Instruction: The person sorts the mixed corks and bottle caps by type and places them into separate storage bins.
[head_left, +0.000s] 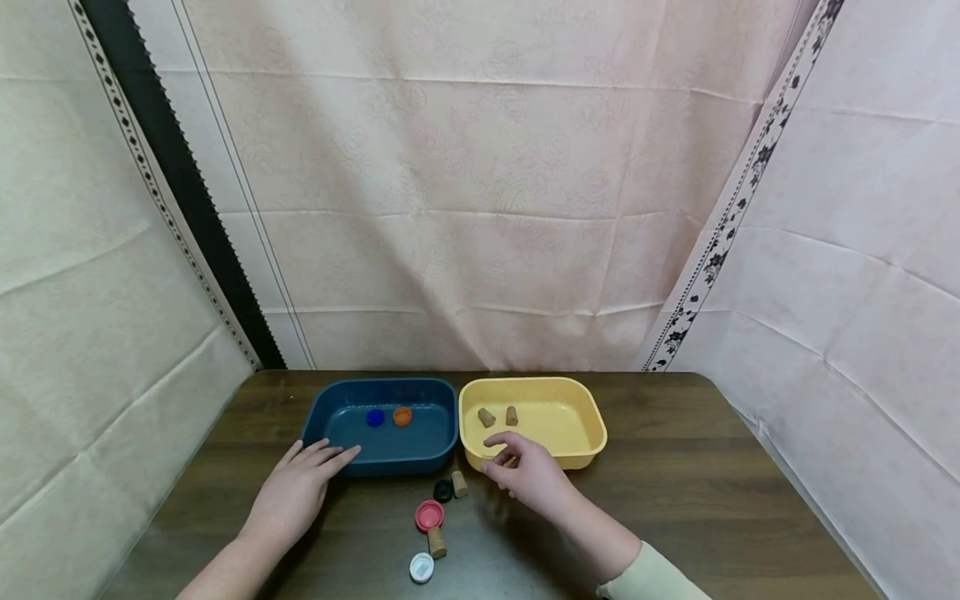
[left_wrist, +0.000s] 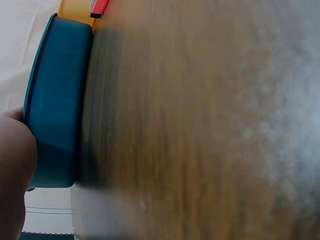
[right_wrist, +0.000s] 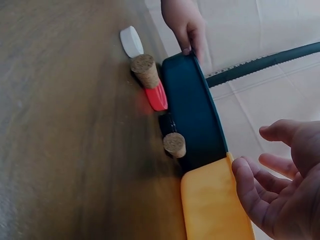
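Note:
My left hand (head_left: 296, 492) holds the near left corner of the blue tray (head_left: 397, 467), thumb and fingers at its rim. Inside that tray lie a blue cap (head_left: 375, 417) and an orange cap (head_left: 402, 416). My right hand (head_left: 528, 475) hovers at the near rim of the yellow tray (head_left: 585, 454), fingers loosely curled with nothing between them. Two corks (head_left: 486, 417) show in the yellow tray; the hand covers part of it. In front of the trays are a black cap (head_left: 443, 491), a cork (head_left: 459, 483), a red cap (head_left: 429, 515), another cork (head_left: 437, 543) and a white cap (head_left: 422, 568).
Both trays stand side by side on a dark wooden table (head_left: 660, 483). A pale cloth (head_left: 480, 250) hangs behind the table's far edge, with more cloth at either side. In the right wrist view, the red cap (right_wrist: 157, 97) leans against a cork (right_wrist: 145, 70).

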